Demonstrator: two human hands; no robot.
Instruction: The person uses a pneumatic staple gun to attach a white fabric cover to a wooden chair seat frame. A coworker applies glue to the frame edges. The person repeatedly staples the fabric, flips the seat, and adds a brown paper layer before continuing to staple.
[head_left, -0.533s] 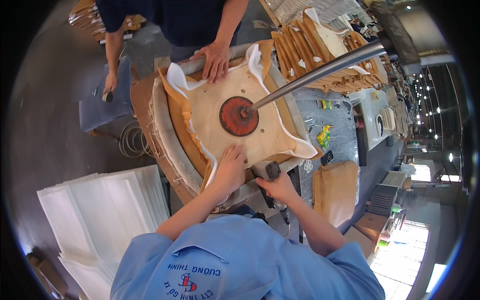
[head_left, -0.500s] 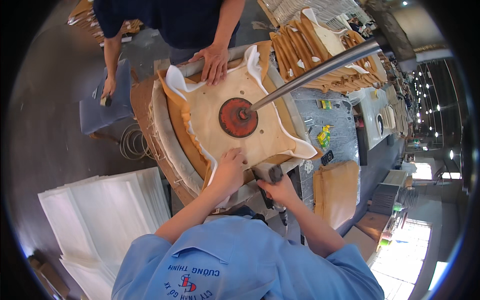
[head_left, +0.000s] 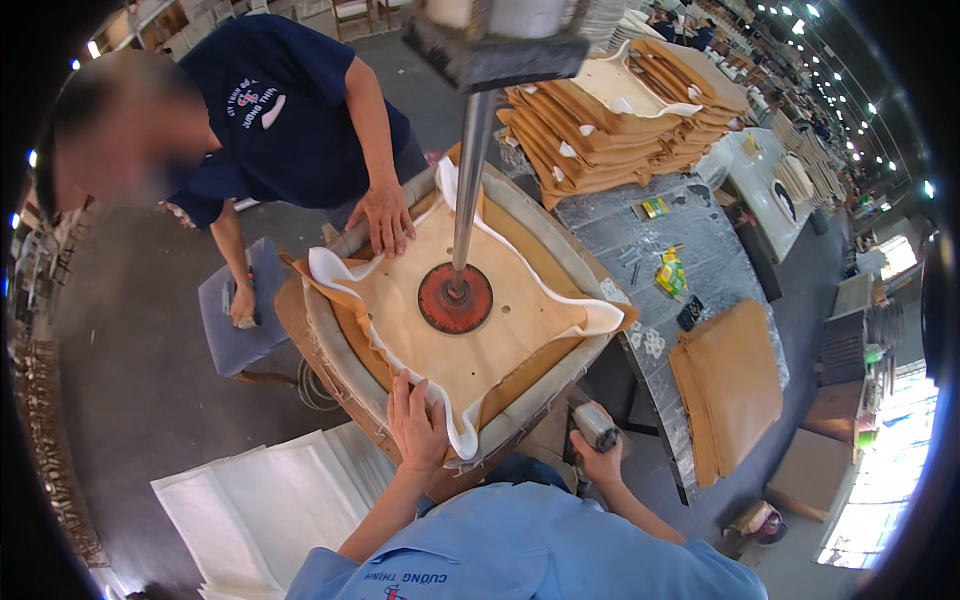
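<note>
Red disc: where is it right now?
In the head view, the red disc sits near the middle, slightly left, on the pale board at the foot of the metal rod, beyond the left hand.

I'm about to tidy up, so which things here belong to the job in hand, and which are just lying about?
Apparently in the job:
pale wooden panel;
soft white padding, touched by the left hand;
round red disc on the panel;
blocky grey tool in the right hand.

Apparently lying about:
small yellow-green packets;
small black object;
folded tan sheets.
</note>
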